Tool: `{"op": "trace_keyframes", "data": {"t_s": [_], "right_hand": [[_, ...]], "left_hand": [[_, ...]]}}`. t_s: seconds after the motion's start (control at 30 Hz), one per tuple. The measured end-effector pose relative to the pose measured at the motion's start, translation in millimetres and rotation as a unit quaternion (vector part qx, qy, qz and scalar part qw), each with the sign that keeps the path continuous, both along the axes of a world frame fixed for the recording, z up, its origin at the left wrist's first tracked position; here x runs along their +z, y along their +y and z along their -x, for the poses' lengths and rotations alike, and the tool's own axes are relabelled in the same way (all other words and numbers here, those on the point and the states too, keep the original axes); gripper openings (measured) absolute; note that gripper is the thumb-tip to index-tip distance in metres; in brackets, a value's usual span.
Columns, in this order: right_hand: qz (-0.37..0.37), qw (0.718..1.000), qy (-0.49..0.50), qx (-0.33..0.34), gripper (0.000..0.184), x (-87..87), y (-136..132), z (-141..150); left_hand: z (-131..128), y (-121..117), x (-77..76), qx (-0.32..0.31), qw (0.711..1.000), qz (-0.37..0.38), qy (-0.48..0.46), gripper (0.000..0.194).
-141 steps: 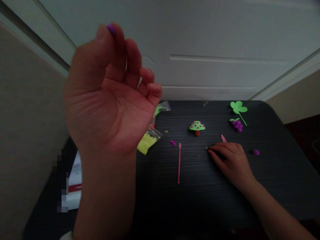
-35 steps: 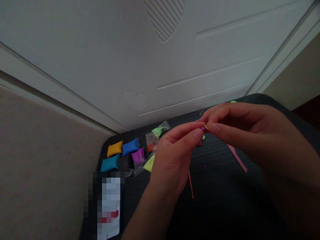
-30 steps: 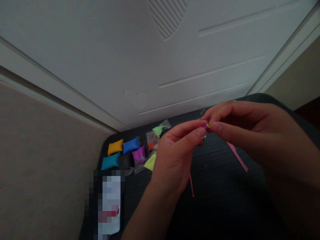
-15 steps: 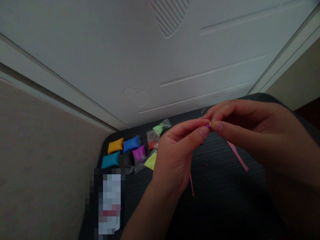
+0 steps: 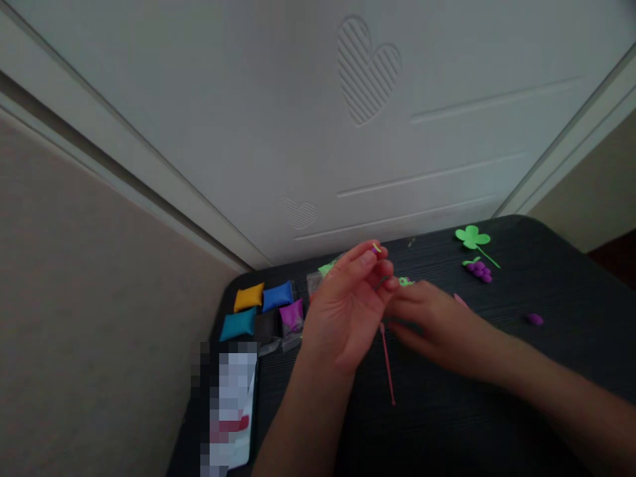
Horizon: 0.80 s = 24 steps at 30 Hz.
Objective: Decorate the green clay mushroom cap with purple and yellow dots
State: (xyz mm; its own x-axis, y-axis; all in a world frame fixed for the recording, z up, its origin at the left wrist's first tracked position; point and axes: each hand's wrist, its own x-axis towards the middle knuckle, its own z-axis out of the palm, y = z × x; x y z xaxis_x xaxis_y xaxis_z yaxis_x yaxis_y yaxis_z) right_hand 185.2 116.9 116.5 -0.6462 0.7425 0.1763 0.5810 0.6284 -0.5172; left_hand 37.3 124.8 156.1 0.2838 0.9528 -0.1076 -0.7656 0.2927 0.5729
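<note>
My left hand is raised over the dark table, thumb and forefinger pinched on a tiny purple clay piece with a yellow speck. My right hand is lower, just right of the left, blurred, reaching down toward the table near a pink modelling stick; its fingers are smeared. A second pink tool pokes out behind it. The green-capped clay mushroom is mostly hidden behind the hands.
Small clay packets, yellow, blue, teal and purple, lie at the table's left. A green clay clover, purple grapes and a purple lump lie right. A white booklet sits front left. A white door stands behind.
My right hand has let go of the tiny piece and dropped toward the table. My left hand keeps the piece pinched. The view has tilted, showing the clover and grapes again.
</note>
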Motion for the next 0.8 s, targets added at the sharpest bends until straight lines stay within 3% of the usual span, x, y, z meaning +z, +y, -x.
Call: {"op": "trace_keyframes", "data": {"t_s": [0.13,0.23,0.33,0.47,0.53,0.63,0.73,0.8], "right_hand": [[-0.071,0.985,-0.129,0.091,0.027,-38.4,-16.7,10.6],[-0.088,0.976,-0.149,0.134,0.024,-56.8,-24.0,13.2],[-0.096,0.97,-0.153,0.165,0.013,-67.4,-24.8,14.9],[-0.109,0.966,-0.145,0.183,0.012,-70.9,-24.5,19.6],[-0.118,0.966,-0.137,0.185,0.012,-64.4,-26.8,19.8],[-0.122,0.975,-0.087,0.163,0.022,-40.5,-31.5,11.7],[-0.07,0.986,0.139,0.064,0.03,-4.0,-31.5,-3.0],[-0.103,0.948,0.301,-0.013,0.036,22.3,-28.2,-9.9]], "left_hand": [[12.0,3.0,2.6,0.022,0.999,-0.008,-0.024,0.008],[18.5,4.7,3.4,0.04,0.998,-0.022,-0.031,0.01],[21.5,4.7,4.0,0.048,0.998,-0.023,-0.029,0.01],[21.4,3.1,4.5,0.049,0.998,-0.023,-0.025,0.008],[20.8,2.2,4.6,0.055,0.998,-0.018,-0.023,0.008],[18.5,0.1,5.8,0.062,0.998,-0.012,-0.021,0.008],[12.0,-3.9,10.4,0.059,0.998,-0.022,-0.008,0.007],[4.8,-7.3,16.1,0.054,0.998,-0.035,0.003,0.006]]}}
